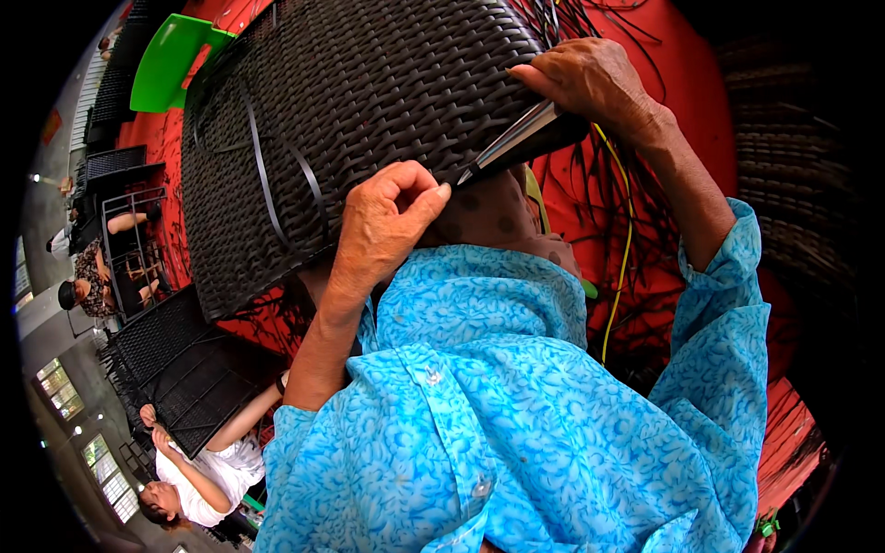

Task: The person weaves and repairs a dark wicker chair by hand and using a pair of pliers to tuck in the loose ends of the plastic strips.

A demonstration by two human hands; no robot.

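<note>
Black woven panel [369, 101] lies across the wearer's lap, above the dotted brown trousers [489, 210]. Surface: flat synthetic strips, semi-glossy, interlaced in tight, regular rows; highlights pick out each raised crossing. Near edge folds over and falls into shadow. Toward the left end, loose dark strips [262, 166] arch over the weave. Left hand [392, 217] at the near edge, thumb and forefinger drawn together; cannot tell whether a strand sits between them. Right hand [595, 83] curled around the wide end of a tapered metal tool [512, 136], bright, its point directed toward the left thumb.
</note>
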